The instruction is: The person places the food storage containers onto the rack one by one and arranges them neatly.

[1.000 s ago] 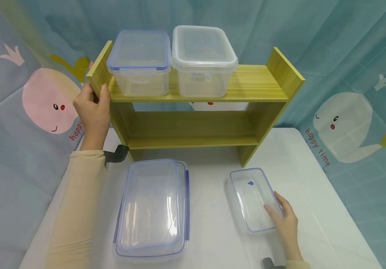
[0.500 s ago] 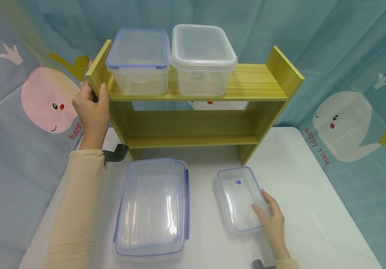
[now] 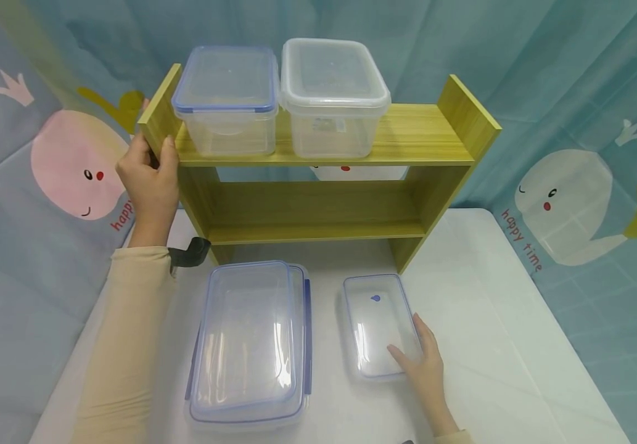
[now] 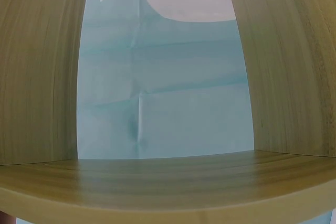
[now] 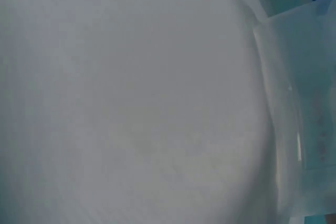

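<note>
My left hand (image 3: 150,179) grips the left side panel (image 3: 160,114) of a yellow wooden shelf, thumb on the inner face and fingers round the outside. On the table, my right hand (image 3: 425,364) holds a small clear plastic food container (image 3: 382,327) with a blue rim by its right edge; the thumb lies over the top and fingers go along the side. That container's translucent wall (image 5: 310,114) shows at the right of the right wrist view. Left of it rests a larger clear container (image 3: 248,345) with blue side clips and a loose-looking blue-rimmed lid or box on top.
The wooden shelf (image 3: 312,234) stands at the table's back. On its top board sit a blue-lidded container (image 3: 226,105) and a white-lidded container (image 3: 335,98). In the left wrist view, shelf boards (image 4: 168,182) frame the printed curtain (image 4: 163,87). The white table (image 3: 496,345) extends rightward.
My right hand has moved the small container leftward across the table, nearer the larger one, and it has turned slightly straighter. My left hand stays on the shelf panel.
</note>
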Available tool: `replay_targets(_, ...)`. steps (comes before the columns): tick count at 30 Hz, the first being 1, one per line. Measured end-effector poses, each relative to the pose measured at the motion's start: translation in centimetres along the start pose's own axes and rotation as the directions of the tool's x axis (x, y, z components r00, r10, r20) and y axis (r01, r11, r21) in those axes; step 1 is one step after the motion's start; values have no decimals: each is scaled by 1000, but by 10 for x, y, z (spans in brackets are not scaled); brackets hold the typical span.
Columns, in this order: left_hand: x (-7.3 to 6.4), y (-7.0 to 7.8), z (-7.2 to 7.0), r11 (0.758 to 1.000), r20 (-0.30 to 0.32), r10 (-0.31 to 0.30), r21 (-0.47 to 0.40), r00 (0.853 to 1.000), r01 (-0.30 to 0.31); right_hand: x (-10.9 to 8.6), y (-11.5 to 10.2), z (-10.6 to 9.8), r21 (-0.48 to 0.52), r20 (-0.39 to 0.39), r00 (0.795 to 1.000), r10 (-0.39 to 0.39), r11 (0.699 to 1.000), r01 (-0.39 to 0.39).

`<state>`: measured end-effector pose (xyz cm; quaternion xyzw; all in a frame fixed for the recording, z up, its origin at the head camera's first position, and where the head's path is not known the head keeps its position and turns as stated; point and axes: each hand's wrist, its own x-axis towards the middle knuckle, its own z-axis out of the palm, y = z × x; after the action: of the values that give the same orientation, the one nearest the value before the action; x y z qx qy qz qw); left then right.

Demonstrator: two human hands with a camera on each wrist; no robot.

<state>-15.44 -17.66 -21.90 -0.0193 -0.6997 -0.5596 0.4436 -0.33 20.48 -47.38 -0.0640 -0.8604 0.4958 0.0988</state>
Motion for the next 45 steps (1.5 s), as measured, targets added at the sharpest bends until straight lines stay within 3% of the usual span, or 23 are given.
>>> replay_targets(7,0,-3,-1,1000,-8,17,11,1000,-17,-6,3,10,-6,75,995,-72,997,73)
replay_targets(13,5,-20,-3,999,-17,34,33,999,-33,-6,13,12,-38,75,991,-107,993,110)
replay_targets(17,7,-28,-5,993,-7,100,69,995,-100,-6,14,11,8,109,987,-119,993,118)
replay_targets(24,7,-30,-8,988,-12,120,95,993,-119,-6,16,13,27,240,954,-182,983,180)
replay_targets(32,6,-27,-8,988,-20,105,113,994,-102,-10,13,16,59,296,926,-236,972,229)
replay_targets(41,6,-28,-6,991,-8,100,91,995,-99,-19,8,24,46,192,928,-318,948,315)
replay_targets(45,6,-24,-3,999,5,42,17,999,-42,-24,7,28,51,152,942,-299,954,295)
